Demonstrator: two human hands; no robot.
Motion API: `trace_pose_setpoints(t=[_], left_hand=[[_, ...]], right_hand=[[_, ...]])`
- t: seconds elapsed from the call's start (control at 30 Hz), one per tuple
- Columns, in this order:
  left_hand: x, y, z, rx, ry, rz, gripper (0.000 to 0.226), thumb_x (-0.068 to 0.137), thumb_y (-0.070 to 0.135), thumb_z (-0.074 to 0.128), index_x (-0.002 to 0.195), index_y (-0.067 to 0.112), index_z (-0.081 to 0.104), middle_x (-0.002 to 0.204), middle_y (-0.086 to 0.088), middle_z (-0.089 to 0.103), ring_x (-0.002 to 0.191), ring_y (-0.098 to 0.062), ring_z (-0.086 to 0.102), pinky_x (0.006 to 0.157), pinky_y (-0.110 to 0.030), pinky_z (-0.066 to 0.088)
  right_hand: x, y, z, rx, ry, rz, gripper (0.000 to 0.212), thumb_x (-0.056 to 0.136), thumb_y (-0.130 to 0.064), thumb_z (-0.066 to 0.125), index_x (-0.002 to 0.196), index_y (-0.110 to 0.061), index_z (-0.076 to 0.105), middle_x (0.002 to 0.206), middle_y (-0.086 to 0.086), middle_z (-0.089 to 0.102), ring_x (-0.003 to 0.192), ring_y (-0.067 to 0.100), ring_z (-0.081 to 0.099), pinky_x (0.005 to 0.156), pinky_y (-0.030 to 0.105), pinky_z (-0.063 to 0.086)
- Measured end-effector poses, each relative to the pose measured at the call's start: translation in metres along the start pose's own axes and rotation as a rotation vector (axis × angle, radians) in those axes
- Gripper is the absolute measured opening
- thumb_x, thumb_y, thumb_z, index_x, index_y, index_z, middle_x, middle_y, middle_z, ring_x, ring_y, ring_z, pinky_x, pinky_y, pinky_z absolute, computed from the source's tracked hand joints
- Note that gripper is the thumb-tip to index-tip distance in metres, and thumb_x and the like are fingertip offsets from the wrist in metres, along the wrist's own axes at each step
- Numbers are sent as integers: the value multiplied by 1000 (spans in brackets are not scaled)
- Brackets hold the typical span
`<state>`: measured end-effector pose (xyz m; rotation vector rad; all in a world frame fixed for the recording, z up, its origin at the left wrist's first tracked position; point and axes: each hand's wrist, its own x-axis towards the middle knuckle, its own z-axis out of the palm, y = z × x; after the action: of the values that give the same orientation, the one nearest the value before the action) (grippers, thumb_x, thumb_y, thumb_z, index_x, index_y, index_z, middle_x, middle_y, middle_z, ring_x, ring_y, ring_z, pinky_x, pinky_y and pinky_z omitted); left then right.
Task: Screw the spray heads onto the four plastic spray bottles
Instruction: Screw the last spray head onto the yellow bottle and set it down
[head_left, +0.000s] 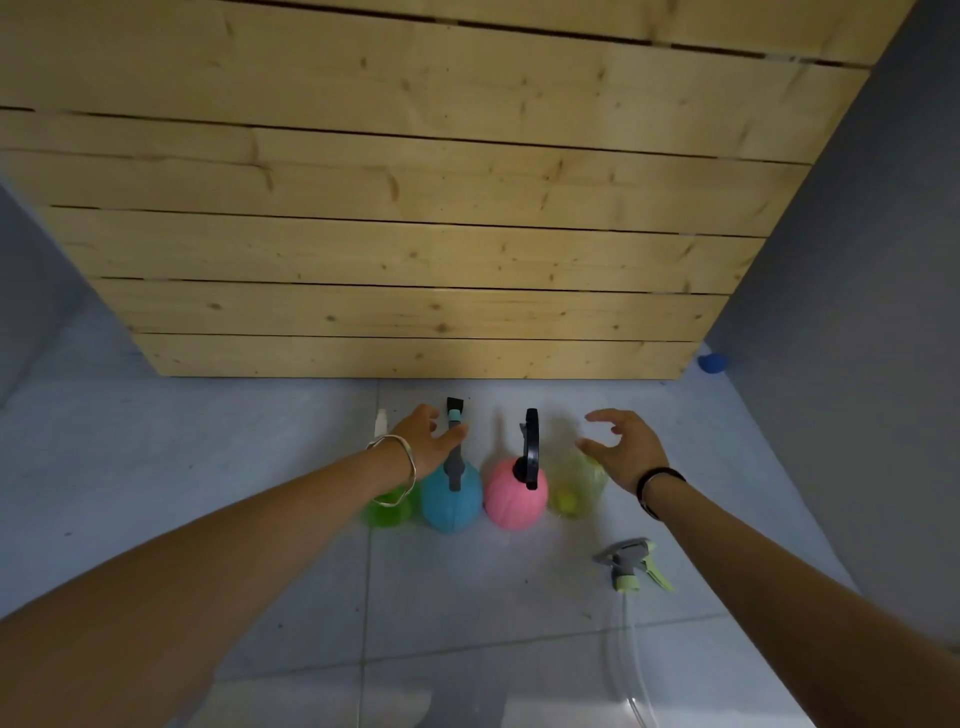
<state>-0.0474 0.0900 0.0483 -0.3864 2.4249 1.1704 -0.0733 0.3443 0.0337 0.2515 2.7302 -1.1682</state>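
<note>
With the left hand (423, 439) spread slack by the blue bottle (451, 501) and the right hand (626, 447) spread empty over the headless yellow bottle (576, 486) at centre frame, a careless reach could topple the close-packed row, though bare floor (208, 467) lies around the loose spray head (631, 564) at lower right.

No legible text, label, brand or number anywhere.

A grey tiled floor (208, 467) carries four spray bottles in a row: green (387, 512), blue (451, 501), pink (515, 496), yellow-green (576, 483). Right of and nearer than the pink bottle lies a loose spray head (631, 564).
</note>
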Motion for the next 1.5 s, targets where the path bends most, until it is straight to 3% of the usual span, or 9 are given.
trace_pose_setpoints(t=[0.07, 0.3, 0.53, 0.73, 0.87, 0.97, 1.13, 1.3, 1.5], left_hand=[[-2, 2, 0, 0, 40, 29, 61, 92, 42, 47, 141, 10, 31, 146, -10, 40, 130, -27, 43, 103, -34, 37], [-11, 24, 11, 33, 268, 206, 59, 90, 40, 51, 139, 9, 40, 144, -13, 43, 136, -28, 33, 112, -40, 29], [-25, 52, 41, 16, 230, 414, 52, 88, 38, 55, 134, 16, 44, 138, -6, 44, 133, -23, 31, 107, -31, 28], [-41, 80, 79, -110, -101, 454, 74, 69, 58, 65, 133, 29, 42, 139, 6, 43, 126, -10, 39, 97, -22, 28], [-47, 87, 105, 34, -269, 450, 93, 56, 57, 76, 135, 35, 34, 133, 15, 42, 124, -8, 41, 94, -19, 34], [-52, 83, 117, 90, -346, 442, 93, 46, 62, 77, 126, 38, 35, 107, 33, 44, 110, -3, 49, 79, -7, 35], [-46, 58, 131, 152, -387, 322, 86, 52, 59, 79, 123, 26, 46, 115, 12, 57, 104, -8, 57, 85, -20, 47], [-37, 29, 133, 177, -397, 263, 78, 57, 50, 82, 122, 25, 48, 114, 10, 57, 100, -7, 57, 78, -15, 48], [-30, 9, 138, 147, -409, 235, 81, 54, 53, 82, 123, 28, 50, 117, 6, 61, 106, -12, 60, 96, -33, 50]], right_hand=[[-1, 13, -1, 8, -64, 56, 41, 83, -21, 69, 122, -15, 60, 137, 8, 51, 125, 25, 48, 99, 32, 40], [-4, 31, -2, 38, -20, 86, 32, 77, -15, 75, 107, -8, 68, 113, 13, 69, 109, 26, 62, 96, 38, 49], [-12, 38, -26, -62, 11, 9, 22, 78, -24, 74, 96, -13, 66, 110, 8, 67, 107, 21, 60, 89, 34, 49], [-26, 15, -110, 182, -96, -58, 21, 70, -18, 81, 84, -7, 69, 93, 11, 72, 82, 13, 65, 69, 13, 51], [-57, 15, -135, 430, -273, -42, 21, 67, -26, 80, 83, -16, 70, 86, 7, 73, 80, 9, 69, 72, 19, 57], [-72, 28, -127, 528, -331, 18, 28, 63, -33, 77, 86, -18, 69, 85, 0, 75, 81, 10, 72, 70, 19, 56], [-74, 79, -93, 622, -335, 260, 26, 85, -30, 63, 108, -16, 64, 115, 5, 68, 108, 16, 65, 89, 28, 53], [-72, 153, -37, 315, -184, 550, 60, 81, -37, 68, 129, -4, 53, 138, 12, 52, 123, 26, 51, 105, 32, 37], [-57, 189, 14, 253, -150, 672, 80, 67, -50, 76, 129, -6, 53, 136, 12, 55, 124, 27, 52, 105, 31, 41]])
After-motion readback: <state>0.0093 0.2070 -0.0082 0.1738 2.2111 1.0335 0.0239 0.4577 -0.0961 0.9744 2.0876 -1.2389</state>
